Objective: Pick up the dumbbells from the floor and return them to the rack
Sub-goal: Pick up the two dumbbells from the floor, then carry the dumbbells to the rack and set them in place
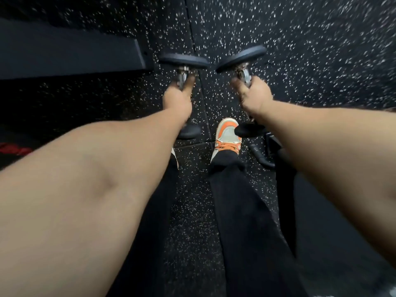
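Holding one dumbbell in each hand, we carry both clear of the speckled floor [300,39]. Our left hand [177,101] has its grip clenched around the chrome handle of the left dumbbell [183,62], whose far head points forward while the near head shows under the wrist. Our right hand [252,95] is clenched likewise on the right dumbbell [241,58], tilted slightly outward. An orange and white shoe [227,133] stands below, between the two weights.

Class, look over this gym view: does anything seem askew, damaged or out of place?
Nothing stands out. The left hand and right hand each grip a dumbbell above the speckled floor; both look intact.
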Demonstrator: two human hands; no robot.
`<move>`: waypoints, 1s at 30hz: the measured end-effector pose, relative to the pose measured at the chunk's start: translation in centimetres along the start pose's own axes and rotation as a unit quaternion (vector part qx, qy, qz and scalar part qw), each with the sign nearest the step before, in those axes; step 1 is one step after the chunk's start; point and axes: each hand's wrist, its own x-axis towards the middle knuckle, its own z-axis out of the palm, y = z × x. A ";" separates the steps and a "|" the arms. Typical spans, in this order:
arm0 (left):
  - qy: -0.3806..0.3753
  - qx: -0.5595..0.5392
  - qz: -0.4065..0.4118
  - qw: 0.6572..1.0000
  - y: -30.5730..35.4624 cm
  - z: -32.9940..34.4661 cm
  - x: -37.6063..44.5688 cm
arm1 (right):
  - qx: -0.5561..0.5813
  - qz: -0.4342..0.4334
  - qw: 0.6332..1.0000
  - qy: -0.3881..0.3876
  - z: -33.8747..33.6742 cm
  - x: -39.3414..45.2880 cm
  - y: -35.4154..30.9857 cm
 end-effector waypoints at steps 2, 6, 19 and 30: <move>0.015 -0.029 -0.022 0.999 1.1 -1.9 -3.6 | -0.004 -0.002 1.000 0.001 -1.7 -3.3 -1.7; 0.066 -0.067 -0.032 0.995 3.8 -6.6 -12.4 | 0.008 -0.019 1.000 0.006 -6.3 -11.5 -6.2; 0.207 -0.312 -0.032 0.927 4.7 -17.9 -37.4 | -0.060 -0.196 0.974 -0.100 -13.6 -37.2 -16.2; 0.347 -0.511 -0.053 0.784 -13.0 -19.3 -57.3 | -0.236 -0.372 0.880 -0.176 -7.7 -55.9 -12.8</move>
